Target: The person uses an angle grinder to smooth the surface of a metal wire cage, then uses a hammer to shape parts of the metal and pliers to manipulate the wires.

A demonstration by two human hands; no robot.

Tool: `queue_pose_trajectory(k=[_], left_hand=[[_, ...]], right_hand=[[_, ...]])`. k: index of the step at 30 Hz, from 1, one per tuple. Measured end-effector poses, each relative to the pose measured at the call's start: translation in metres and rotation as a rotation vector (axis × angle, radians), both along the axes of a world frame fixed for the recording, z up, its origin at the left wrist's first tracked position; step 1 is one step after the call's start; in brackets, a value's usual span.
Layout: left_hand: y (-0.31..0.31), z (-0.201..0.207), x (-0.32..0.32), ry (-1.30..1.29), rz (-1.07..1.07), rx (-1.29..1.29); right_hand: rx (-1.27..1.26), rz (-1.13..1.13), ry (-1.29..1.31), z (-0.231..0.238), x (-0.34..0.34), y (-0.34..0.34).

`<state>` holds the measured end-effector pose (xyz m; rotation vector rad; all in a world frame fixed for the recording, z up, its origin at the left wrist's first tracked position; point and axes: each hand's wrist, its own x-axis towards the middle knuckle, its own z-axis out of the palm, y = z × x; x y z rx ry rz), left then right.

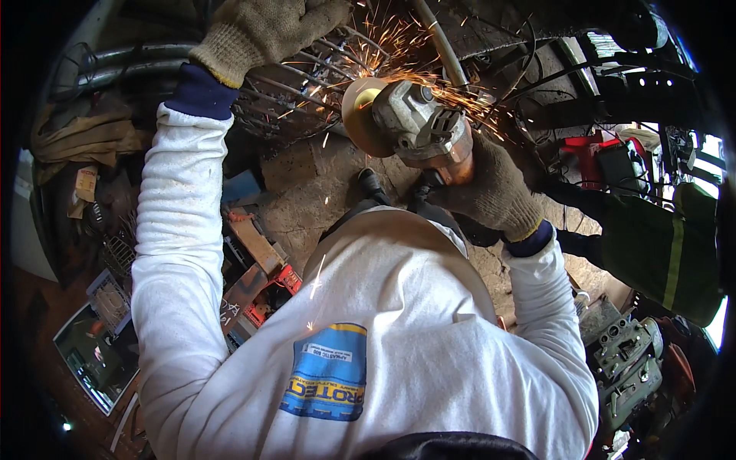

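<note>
An angle grinder (429,126) with a grey gear head is gripped by my right hand (494,188), which wears a brown knitted glove. Its pale round disc (362,115) faces a grid of thin metal bars (307,88). Orange sparks (395,38) spray away from the disc, upward and to the right. My left hand (264,34), in a similar glove, lies over the far left part of the grid. The picture's upper edge cuts off its fingers, so their grip is hidden.
A metal pipe (441,42) slants beyond the grinder. Another person's dark green garment (652,253) shows at the right, near a red object (586,157). Greasy machinery (629,360) stands at lower right. Left are a brown cloth (84,138) and a wooden piece (253,241).
</note>
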<state>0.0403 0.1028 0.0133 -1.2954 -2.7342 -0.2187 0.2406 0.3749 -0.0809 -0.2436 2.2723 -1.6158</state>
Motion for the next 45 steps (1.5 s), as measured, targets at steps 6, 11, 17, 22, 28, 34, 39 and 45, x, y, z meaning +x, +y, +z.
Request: queue_pose_trajectory(k=[6, 11, 17, 22, 28, 34, 39, 45], left_hand=[[-0.001, 0.004, 0.006, -0.084, 0.032, 0.091], [0.001, 0.006, 0.006, -0.258, 0.259, -0.066], [-0.006, -0.001, 0.007, -0.151, 0.038, 0.220], [-0.007, 0.003, 0.004, -0.044, -0.045, 0.121], [-0.019, 0.016, 0.003, -0.305, 0.137, 0.283], [-0.037, 0.004, -0.023, -0.226, 0.121, 0.348], [-0.071, -0.013, -0.066, 0.207, -0.443, 0.019], [-0.078, -0.016, -0.074, 0.215, -0.436, -0.024]], right_hand=[[0.085, 0.010, -0.023, 0.008, 0.000, 0.001], [0.039, -0.017, -0.037, 0.000, 0.001, -0.002], [0.043, -0.023, -0.066, 0.008, 0.001, -0.005], [0.082, 0.027, -0.040, 0.000, 0.003, 0.001], [0.036, -0.121, -0.068, 0.002, 0.011, -0.005], [0.018, -0.163, -0.027, -0.005, 0.020, -0.018], [0.085, -0.250, 0.122, -0.012, 0.020, -0.026], [0.111, -0.210, 0.048, -0.008, 0.012, -0.032]])
